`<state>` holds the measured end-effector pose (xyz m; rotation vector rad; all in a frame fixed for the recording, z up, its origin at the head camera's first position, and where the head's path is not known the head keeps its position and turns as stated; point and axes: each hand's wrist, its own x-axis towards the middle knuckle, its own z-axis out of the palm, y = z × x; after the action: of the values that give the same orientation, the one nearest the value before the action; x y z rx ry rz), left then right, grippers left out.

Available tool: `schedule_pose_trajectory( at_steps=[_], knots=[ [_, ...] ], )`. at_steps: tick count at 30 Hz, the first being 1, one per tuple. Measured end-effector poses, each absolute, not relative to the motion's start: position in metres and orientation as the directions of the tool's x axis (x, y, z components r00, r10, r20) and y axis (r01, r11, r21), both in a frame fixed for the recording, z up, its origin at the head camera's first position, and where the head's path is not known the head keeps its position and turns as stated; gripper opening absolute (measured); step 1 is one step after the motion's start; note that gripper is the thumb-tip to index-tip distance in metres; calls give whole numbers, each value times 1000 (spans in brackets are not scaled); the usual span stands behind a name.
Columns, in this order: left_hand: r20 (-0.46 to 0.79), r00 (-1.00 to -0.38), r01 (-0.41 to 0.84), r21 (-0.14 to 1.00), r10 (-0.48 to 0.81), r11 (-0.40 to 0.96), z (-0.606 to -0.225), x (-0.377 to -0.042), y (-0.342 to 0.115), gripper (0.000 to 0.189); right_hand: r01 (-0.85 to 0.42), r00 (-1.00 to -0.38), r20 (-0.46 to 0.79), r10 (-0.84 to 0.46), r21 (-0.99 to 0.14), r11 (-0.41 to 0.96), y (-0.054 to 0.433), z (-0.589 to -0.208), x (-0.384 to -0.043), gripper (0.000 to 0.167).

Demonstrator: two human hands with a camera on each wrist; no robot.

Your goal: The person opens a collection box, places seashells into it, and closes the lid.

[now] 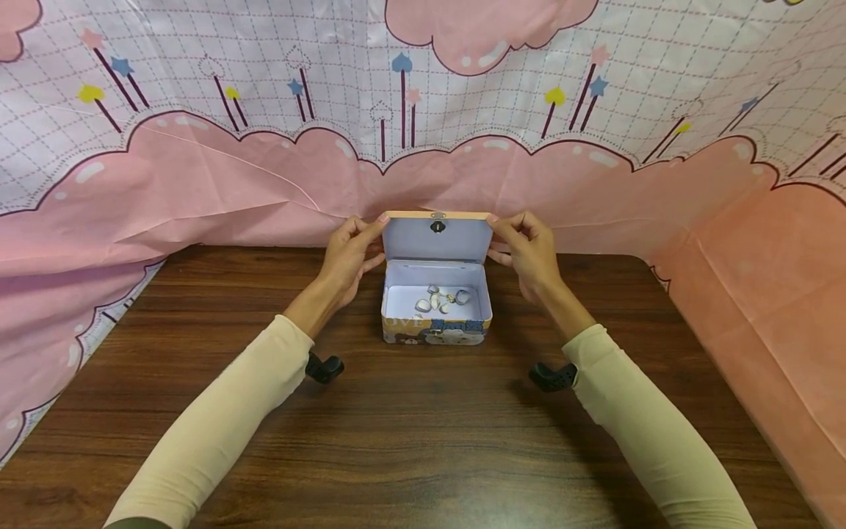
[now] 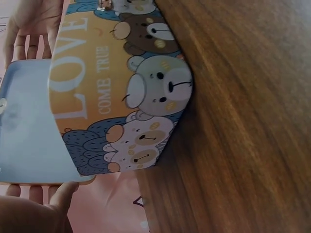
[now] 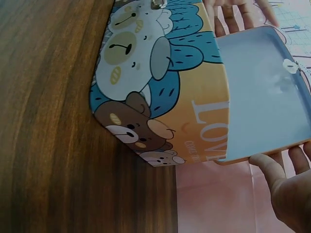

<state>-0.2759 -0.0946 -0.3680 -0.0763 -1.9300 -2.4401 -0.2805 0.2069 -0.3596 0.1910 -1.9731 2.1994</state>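
Note:
A small tin box (image 1: 437, 334) with printed cartoon bears stands on the table, its hinged lid (image 1: 429, 244) raised at the back. My left hand (image 1: 347, 253) holds the lid's left edge, thumb at the upper corner. At the opposite corner my right hand (image 1: 526, 253) grips the lid in the same way. Inside the box lie several small whitish rounded pieces (image 1: 423, 305), some with a shine. A dark clasp (image 1: 438, 228) sits at the middle of the lid's free edge. Both wrist views show the box's printed front (image 2: 92, 73) and the lid's pale inner face (image 3: 262, 87).
The box stands near the back of a dark wooden table (image 1: 423, 441). Behind it hangs a pink and white patterned cloth (image 1: 264, 176), which also runs down both sides. Black wrist mounts (image 1: 325, 369) stick out from the beige sleeves (image 1: 218, 419).

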Motion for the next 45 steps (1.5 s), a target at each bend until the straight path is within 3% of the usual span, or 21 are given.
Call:
schedule_pose_trajectory(
  at_steps=[5,14,23,30,38,45],
  knots=[
    [82,-997,76,969,13,-236,-370,-277,-95,41,-251,-968,249,32,-961,-117,208,-363,-278,22],
    [59,-998,50,971,30,-235,-373,-273,-98,26,-275,-959,282,-13,-943,-187,215,-369,-269,19],
    [37,-999,32,991,38,-128,-376,-263,-105,16,-331,-943,332,-15,-942,-49,223,-373,-257,9],
    [1,-1000,-1,999,28,-51,-374,-251,-106,41,-331,-943,332,-13,-943,-18,226,-376,-249,9],
    [-29,-999,-29,1000,23,9,-376,-243,-102,57,-284,-958,287,-17,-935,213,236,-377,-237,32],
    [-32,-998,-24,988,54,151,-377,-234,-105,69,-256,-965,258,-36,-914,315,240,-381,-230,32]
  ],
)
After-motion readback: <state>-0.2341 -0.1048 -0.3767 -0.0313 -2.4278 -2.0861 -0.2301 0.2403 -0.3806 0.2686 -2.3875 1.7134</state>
